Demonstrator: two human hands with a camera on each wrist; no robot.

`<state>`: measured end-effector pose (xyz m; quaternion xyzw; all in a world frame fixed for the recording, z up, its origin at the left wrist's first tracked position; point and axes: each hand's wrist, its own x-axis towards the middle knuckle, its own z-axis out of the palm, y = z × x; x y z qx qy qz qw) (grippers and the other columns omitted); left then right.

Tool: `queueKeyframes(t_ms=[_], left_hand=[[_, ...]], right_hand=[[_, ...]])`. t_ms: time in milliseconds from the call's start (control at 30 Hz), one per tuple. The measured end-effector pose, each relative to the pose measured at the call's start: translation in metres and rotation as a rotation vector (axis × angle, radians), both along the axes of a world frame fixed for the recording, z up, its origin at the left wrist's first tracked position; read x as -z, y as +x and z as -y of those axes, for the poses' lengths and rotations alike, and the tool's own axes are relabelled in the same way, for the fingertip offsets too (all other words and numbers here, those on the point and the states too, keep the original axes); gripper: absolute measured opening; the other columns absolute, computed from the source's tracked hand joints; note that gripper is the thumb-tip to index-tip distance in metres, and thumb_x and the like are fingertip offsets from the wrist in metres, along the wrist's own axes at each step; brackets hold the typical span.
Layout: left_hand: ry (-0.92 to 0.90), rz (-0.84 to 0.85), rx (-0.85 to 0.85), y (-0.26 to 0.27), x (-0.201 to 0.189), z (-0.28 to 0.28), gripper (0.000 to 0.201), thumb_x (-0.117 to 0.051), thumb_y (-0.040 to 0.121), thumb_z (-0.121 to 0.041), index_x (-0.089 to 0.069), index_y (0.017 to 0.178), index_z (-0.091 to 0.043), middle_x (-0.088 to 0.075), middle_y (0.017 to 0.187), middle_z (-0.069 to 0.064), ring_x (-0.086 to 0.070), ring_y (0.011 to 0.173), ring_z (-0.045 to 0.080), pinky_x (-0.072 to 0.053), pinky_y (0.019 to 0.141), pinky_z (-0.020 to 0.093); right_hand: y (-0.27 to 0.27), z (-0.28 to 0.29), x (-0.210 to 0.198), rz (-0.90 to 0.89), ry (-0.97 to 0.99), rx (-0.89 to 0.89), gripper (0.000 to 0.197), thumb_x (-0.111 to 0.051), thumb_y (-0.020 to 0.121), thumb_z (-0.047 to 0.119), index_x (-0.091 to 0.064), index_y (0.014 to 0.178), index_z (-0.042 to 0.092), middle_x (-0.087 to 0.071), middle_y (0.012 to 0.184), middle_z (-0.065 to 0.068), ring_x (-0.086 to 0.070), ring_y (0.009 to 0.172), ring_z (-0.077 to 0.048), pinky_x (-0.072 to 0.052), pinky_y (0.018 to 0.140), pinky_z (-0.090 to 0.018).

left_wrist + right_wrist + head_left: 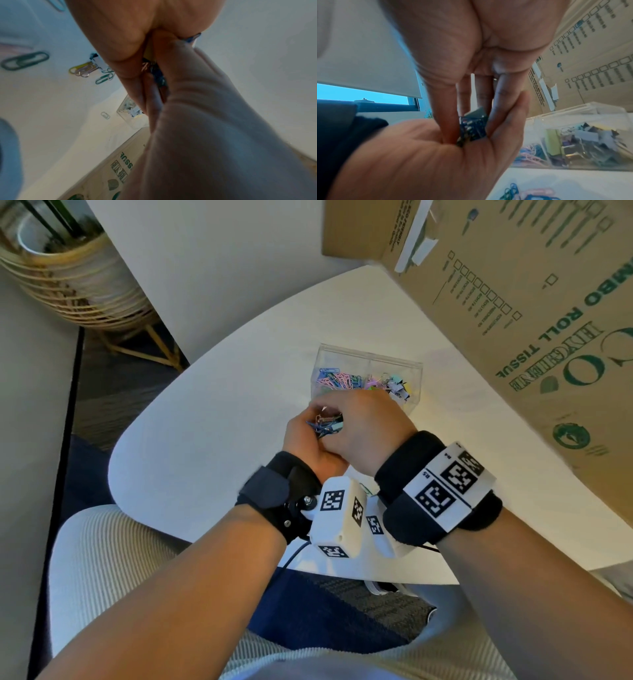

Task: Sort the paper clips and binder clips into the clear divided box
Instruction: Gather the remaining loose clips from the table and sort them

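left hand [305, 440] cupped palm-up just in front of the clear divided box [366, 364] on the white table [205, 419], its curled fingers holding a mixed handful of clips [325, 422]. right hand [363, 426] reaches in from above, fingers [447, 108] clamped on a dark blue binder clip [474, 128]. paper clips [339, 378] fill the box's left compartment, binder clips [394, 385] the right. step in hand: picking from the handful. next, probably: carry the binder clip to the right compartment. loose paper clips [25, 60] remain on the table.
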<state>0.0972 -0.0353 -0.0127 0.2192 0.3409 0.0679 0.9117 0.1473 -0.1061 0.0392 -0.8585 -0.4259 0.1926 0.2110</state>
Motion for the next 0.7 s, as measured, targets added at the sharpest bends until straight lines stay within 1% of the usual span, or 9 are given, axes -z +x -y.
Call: queueKeyframes(t_ms=[67,133,233,267,333,433,533,633,700], left_hand=[[-0.110,-0.044,-0.059,-0.002,-0.004,-0.003,0.030,-0.033,0.100,-0.025,-0.055,0.090,-0.009,-0.058,0.085,0.008,-0.057,0.071,0.020,-0.048,0.065,0.032],[-0.142,-0.048,-0.084,0.001,-0.003,-0.007,0.034,-0.035,0.099,-0.027,-0.058,0.085,-0.006,-0.064,0.072,0.009,-0.065,0.063,0.023,-0.055,0.058,0.028],[-0.172,0.014,-0.132,-0.004,0.005,-0.016,0.035,-0.039,0.097,-0.026,-0.063,0.092,-0.002,-0.069,0.082,0.013,-0.068,0.073,0.026,-0.056,0.073,0.035],[-0.190,0.005,-0.144,-0.006,0.007,-0.021,0.038,-0.038,0.098,-0.026,-0.065,0.090,0.000,-0.069,0.081,0.014,-0.069,0.072,0.027,-0.057,0.072,0.037],[-0.202,0.001,-0.184,-0.010,0.011,-0.032,0.047,-0.037,0.099,-0.025,-0.070,0.081,0.004,-0.070,0.081,0.018,-0.070,0.071,0.030,-0.058,0.067,0.043],[-0.218,0.039,-0.211,-0.017,0.016,-0.044,0.049,-0.037,0.099,-0.023,-0.070,0.080,0.008,-0.070,0.084,0.021,-0.071,0.072,0.033,-0.057,0.071,0.048],[-0.231,0.065,-0.214,-0.023,0.017,-0.047,0.052,-0.037,0.099,-0.024,-0.072,0.078,0.008,-0.070,0.084,0.020,-0.071,0.072,0.033,-0.057,0.070,0.047],[-0.225,0.047,-0.223,-0.023,0.018,-0.044,0.048,-0.037,0.099,-0.024,-0.071,0.083,0.007,-0.071,0.084,0.020,-0.071,0.070,0.032,-0.058,0.069,0.046],[-0.210,0.018,-0.207,-0.023,0.017,-0.040,0.042,-0.037,0.099,-0.024,-0.067,0.090,0.004,-0.071,0.085,0.018,-0.071,0.071,0.030,-0.059,0.069,0.043]], right_hand=[[0.001,0.000,-0.004,0.004,-0.005,-0.010,0.053,-0.068,0.079,0.023,-0.057,0.130,0.030,-0.065,0.124,0.006,-0.058,0.115,-0.016,-0.047,0.098,-0.036],[0.004,0.002,-0.010,-0.031,0.045,0.028,0.050,-0.069,0.080,0.036,-0.057,0.129,0.034,-0.067,0.117,0.008,-0.060,0.108,-0.013,-0.049,0.095,-0.035],[0.012,0.008,-0.012,-0.073,0.217,0.177,0.028,-0.064,0.085,0.042,-0.067,0.110,0.031,-0.069,0.098,0.010,-0.062,0.092,-0.009,-0.052,0.082,-0.028],[0.016,0.011,-0.010,-0.068,0.237,0.213,0.020,-0.063,0.086,0.041,-0.069,0.101,0.029,-0.068,0.094,0.011,-0.062,0.089,-0.008,-0.051,0.079,-0.026],[0.022,0.020,0.001,-0.046,0.155,0.225,0.013,-0.063,0.086,0.039,-0.066,0.089,0.027,-0.066,0.089,0.011,-0.059,0.083,-0.009,-0.050,0.075,-0.027],[0.024,0.035,0.023,-0.080,-0.205,0.153,0.015,-0.071,0.080,0.038,-0.062,0.086,0.028,-0.057,0.086,0.011,-0.055,0.083,-0.014,-0.040,0.069,-0.028],[0.015,0.042,0.045,-0.154,-0.443,0.072,0.016,-0.073,0.077,0.025,-0.057,0.079,0.030,-0.055,0.083,0.014,-0.055,0.081,-0.016,-0.038,0.068,-0.025],[0.009,0.038,0.060,-0.143,-0.409,0.070,0.029,-0.059,0.079,0.003,-0.058,0.079,0.032,-0.061,0.093,0.006,-0.058,0.087,-0.020,-0.039,0.074,-0.023],[0.008,0.031,0.063,-0.148,-0.318,0.132,0.032,-0.050,0.078,-0.003,-0.060,0.077,0.028,-0.060,0.088,0.005,-0.060,0.088,-0.021,-0.042,0.075,-0.023]])
